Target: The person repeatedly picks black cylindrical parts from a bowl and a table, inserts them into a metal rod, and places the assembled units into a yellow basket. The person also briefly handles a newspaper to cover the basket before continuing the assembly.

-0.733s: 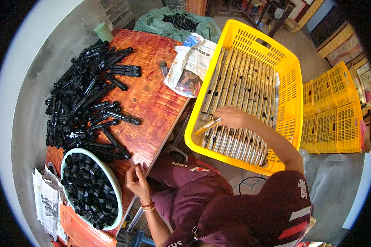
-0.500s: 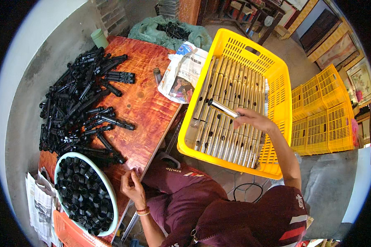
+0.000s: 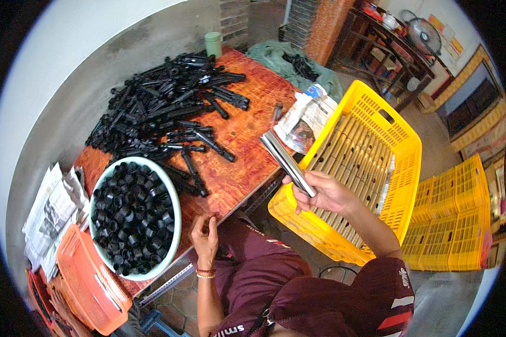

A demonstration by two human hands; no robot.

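- Right hand (image 3: 326, 194) has its fingers wrapped tight around the near end of a silvery metal tube (image 3: 287, 162), holding it up over the gap between the worktop (image 3: 247, 151) and the yellow crate (image 3: 376, 185).
- The tube's long axis runs diagonally: from the hand it points up and to the left, its free end over the worktop's right edge, just beside the crumpled newspaper (image 3: 306, 118).
- Left hand (image 3: 206, 236) sits at the worktop's near edge, fingers loosely curled, pinching nothing I can make out. It's well apart from the tube, so the right hand is the one that counts here.
- The white bowl of black caps (image 3: 132, 216) is just left of the left hand, clearly the nearest thing to it.
- More tubes lie side by side in the crate under the right forearm.
- A big pile of black fittings (image 3: 163, 112) covers the far side of the worktop.
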